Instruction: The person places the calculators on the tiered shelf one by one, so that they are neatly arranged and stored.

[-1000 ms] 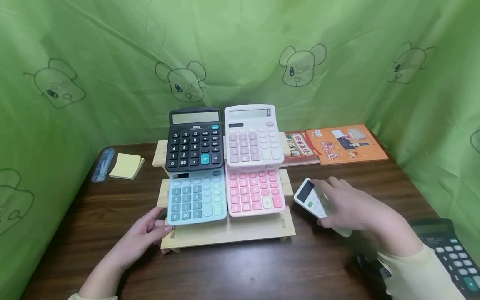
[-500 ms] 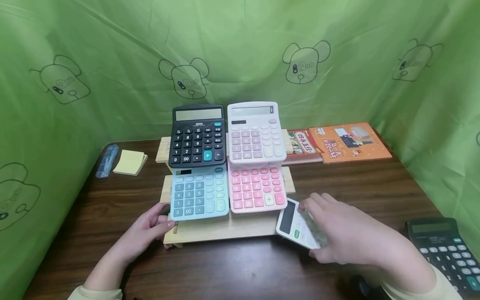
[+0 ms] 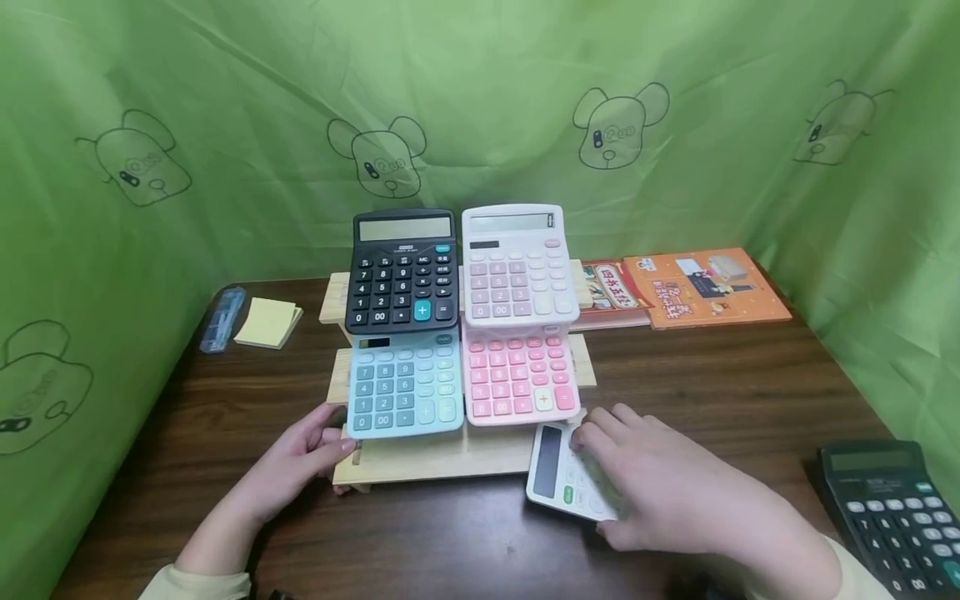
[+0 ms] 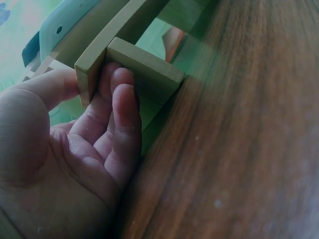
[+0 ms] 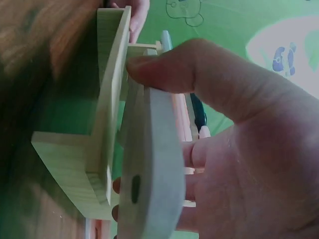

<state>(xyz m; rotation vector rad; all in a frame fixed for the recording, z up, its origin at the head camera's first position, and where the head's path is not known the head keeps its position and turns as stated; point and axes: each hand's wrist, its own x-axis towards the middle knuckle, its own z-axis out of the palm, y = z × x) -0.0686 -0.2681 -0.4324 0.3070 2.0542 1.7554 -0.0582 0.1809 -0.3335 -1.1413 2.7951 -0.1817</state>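
Observation:
My left hand [image 3: 296,462] grips the left end of the lowest tier of a wooden stepped rack [image 3: 435,457], thumb above, fingers curled beneath. My right hand [image 3: 652,483] holds a white calculator [image 5: 162,164] by its edges, turned sideways with its screen to the left, over the right end of that tier. In the right wrist view it stands apart from the board's edge. The upper tiers carry a black calculator [image 3: 402,275], a white calculator with lilac keys [image 3: 519,267], a light blue calculator [image 3: 405,392] and a pink calculator [image 3: 522,379].
Another black calculator [image 3: 892,508] lies on the dark wooden table [image 3: 420,542] at far right. Orange and red booklets [image 3: 705,287] lie behind the rack on the right. Yellow sticky notes [image 3: 266,322] and a clear blue plastic item [image 3: 222,319] are at left. Green cloth [image 3: 480,100] encloses the table.
My right hand has carried the white calculator leftward, from beside the rack to over the lowest tier's right end. My left hand keeps its grip on the rack. The head view has shifted slightly.

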